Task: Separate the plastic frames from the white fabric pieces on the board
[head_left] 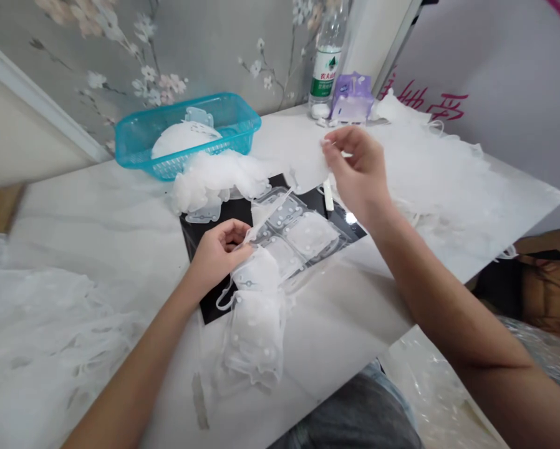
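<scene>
My left hand (219, 249) is closed in a pinch on the edge of a clear plastic bag (256, 324) stuffed with white face masks, near the table's front edge. My right hand (355, 168) is raised above the table, fingers pinched on a thin white piece, probably a mask, that I cannot make out clearly. Between the hands, several clear pouches of masks (299, 231) lie on a black mat (214, 234).
A teal basket (135, 140) holding white masks stands at the back left, with a loose heap of masks (214, 178) in front of it. A water bottle (327, 62) and purple tissue pack (351, 96) stand at the back. More masks (448, 174) pile at the right.
</scene>
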The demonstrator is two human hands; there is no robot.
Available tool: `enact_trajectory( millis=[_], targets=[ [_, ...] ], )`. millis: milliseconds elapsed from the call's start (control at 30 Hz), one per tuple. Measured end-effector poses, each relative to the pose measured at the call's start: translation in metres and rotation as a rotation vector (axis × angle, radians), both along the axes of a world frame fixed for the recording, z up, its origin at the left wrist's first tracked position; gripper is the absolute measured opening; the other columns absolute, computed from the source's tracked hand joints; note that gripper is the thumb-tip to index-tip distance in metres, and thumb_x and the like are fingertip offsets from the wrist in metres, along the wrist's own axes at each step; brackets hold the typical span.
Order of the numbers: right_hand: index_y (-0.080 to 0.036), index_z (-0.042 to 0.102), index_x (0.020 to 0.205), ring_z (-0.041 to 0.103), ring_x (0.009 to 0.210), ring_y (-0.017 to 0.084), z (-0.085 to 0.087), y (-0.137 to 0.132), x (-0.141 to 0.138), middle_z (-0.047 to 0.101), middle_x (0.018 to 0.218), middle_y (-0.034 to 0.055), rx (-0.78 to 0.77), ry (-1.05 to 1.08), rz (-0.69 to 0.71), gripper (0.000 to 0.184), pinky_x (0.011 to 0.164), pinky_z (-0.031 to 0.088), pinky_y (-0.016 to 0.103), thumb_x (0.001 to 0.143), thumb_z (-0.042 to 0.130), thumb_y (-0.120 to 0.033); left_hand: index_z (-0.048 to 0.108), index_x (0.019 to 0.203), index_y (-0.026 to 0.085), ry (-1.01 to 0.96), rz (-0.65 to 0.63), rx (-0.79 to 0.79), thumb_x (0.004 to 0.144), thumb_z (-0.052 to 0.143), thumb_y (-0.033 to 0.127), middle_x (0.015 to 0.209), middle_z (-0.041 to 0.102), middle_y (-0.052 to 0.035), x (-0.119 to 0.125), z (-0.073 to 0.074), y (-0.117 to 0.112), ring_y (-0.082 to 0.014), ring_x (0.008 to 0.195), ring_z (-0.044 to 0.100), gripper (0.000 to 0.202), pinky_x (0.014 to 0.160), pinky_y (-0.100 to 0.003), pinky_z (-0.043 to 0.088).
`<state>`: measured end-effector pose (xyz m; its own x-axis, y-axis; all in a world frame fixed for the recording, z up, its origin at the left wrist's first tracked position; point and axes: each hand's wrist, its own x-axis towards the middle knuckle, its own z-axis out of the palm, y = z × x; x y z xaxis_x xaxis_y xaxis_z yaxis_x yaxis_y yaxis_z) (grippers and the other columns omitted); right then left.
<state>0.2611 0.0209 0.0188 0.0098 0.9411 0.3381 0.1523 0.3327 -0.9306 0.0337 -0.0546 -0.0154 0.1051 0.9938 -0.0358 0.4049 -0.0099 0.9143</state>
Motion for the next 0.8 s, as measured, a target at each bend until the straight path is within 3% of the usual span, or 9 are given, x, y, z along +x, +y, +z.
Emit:
enact_trajectory(
  millis=[100, 167, 233, 367, 533, 667, 800],
  targets=[
    [-0.023, 0.047, 0.082, 0.040, 0.051, 0.007, -0.009, -0.009, -0.017, 0.042, 0.066, -0.0041, -0.217, 0.010, 0.199, 0.020, 0.044, 0.035, 0.021, 0.087, 0.056, -0.040, 0.052, 0.110, 0.020, 0.070, 0.001, 0.179, 0.063, 0.060, 0.020, 0.096, 0.059, -0.0038, 0.000, -0.003, -0.002, -0.0143, 0.080, 0.059, 0.048, 0.057, -0.020, 0.045],
    [-0.022, 0.046, 0.080, 0.036, 0.045, 0.006, -0.012, -0.014, -0.025, 0.043, 0.064, -0.0054, -0.386, 0.013, 0.327, 0.017, 0.042, 0.036, 0.022, 0.085, 0.057, -0.034, 0.046, 0.124, 0.022, 0.092, -0.025, 0.287, 0.064, 0.056, 0.015, 0.108, 0.057, -0.0061, -0.001, -0.005, -0.002, -0.0153, 0.089, 0.059, 0.062, 0.065, -0.022, 0.048],
    [-0.022, 0.045, 0.079, 0.037, 0.042, 0.006, -0.013, -0.016, -0.027, 0.047, 0.062, -0.0055, -0.477, -0.002, 0.369, 0.012, 0.041, 0.036, 0.023, 0.083, 0.056, -0.025, 0.044, 0.128, 0.022, 0.097, -0.063, 0.328, 0.066, 0.052, 0.011, 0.113, 0.058, -0.0075, -0.002, -0.004, -0.004, -0.0164, 0.094, 0.059, 0.064, 0.074, -0.025, 0.049],
    [-0.021, 0.044, 0.078, 0.044, 0.044, 0.008, -0.011, -0.017, -0.026, 0.046, 0.062, -0.0057, -0.514, 0.031, 0.334, 0.009, 0.044, 0.036, 0.023, 0.083, 0.052, -0.021, 0.053, 0.120, 0.021, 0.144, -0.054, 0.336, 0.074, 0.050, 0.015, 0.112, 0.060, -0.0070, -0.003, -0.001, -0.007, -0.0175, 0.094, 0.058, 0.046, 0.078, -0.027, 0.048],
    [-0.021, 0.042, 0.080, 0.041, 0.039, 0.008, -0.009, -0.022, -0.031, 0.045, 0.062, -0.0069, -0.601, 0.160, 0.397, 0.010, 0.045, 0.039, 0.025, 0.089, 0.044, -0.023, 0.057, 0.097, 0.021, 0.372, 0.148, 0.411, 0.081, 0.061, 0.036, 0.096, 0.059, -0.0033, 0.001, -0.001, -0.009, -0.0171, 0.083, 0.055, 0.022, 0.067, -0.027, 0.045],
    [-0.022, 0.041, 0.078, 0.046, 0.041, 0.010, -0.009, -0.026, -0.035, 0.048, 0.064, -0.0047, -0.680, 0.213, 0.510, 0.014, 0.045, 0.040, 0.027, 0.091, 0.041, -0.026, 0.057, 0.087, 0.020, 0.512, 0.130, 0.568, 0.087, 0.058, 0.028, 0.093, 0.059, -0.0034, 0.004, -0.003, -0.010, -0.0170, 0.089, 0.058, 0.007, 0.073, -0.027, 0.047],
    [-0.021, 0.042, 0.076, 0.049, 0.045, 0.011, -0.010, -0.026, -0.035, 0.051, 0.064, -0.0027, -0.659, 0.272, 0.509, 0.015, 0.047, 0.041, 0.027, 0.091, 0.041, -0.026, 0.059, 0.088, 0.019, 0.658, 0.098, 0.820, 0.087, 0.059, 0.019, 0.099, 0.063, -0.0066, 0.007, -0.005, -0.012, -0.0187, 0.092, 0.061, 0.002, 0.082, -0.029, 0.049]
  ],
)
